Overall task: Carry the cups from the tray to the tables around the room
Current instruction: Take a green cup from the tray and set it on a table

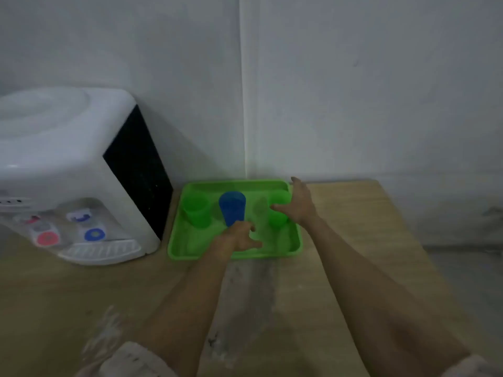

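Note:
A green tray [179, 248] lies on the wooden table against the wall. On it stand a green cup [196, 210] at the left, a blue cup [232, 206] in the middle, a blurred clear cup [260, 213] beside it, and another green cup [280, 208] at the right. My left hand [239, 238] is over the tray's front, fingers apart, just below the blue cup and holding nothing. My right hand [298, 205] is spread open beside the right green cup, its fingers around the cup's side; the blur hides whether they touch.
A white water dispenser [68, 170] stands left of the tray, close to its edge. The wooden table [353, 227] extends to the right and toward me, with a grey worn patch in front of the tray. White walls meet behind the tray.

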